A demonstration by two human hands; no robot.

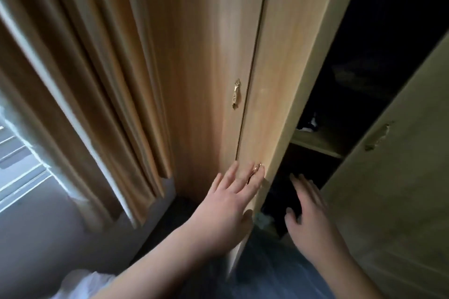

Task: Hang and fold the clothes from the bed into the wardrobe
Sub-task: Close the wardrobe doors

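Observation:
I face a light wooden wardrobe. Its middle door stands ajar. My left hand lies flat on this door's lower front, fingers straight, over its brass handle. My right hand hovers with spread fingers in front of the dark opening. Inside, a wooden shelf carries a dark item with a white patch. More dark things lie below the shelf, too dim to make out. The bed and its clothes are out of view.
A second door hangs open at the right. The leftmost door is closed, with a brass handle. Beige curtains hang at the left beside a bright window. Dark floor lies below.

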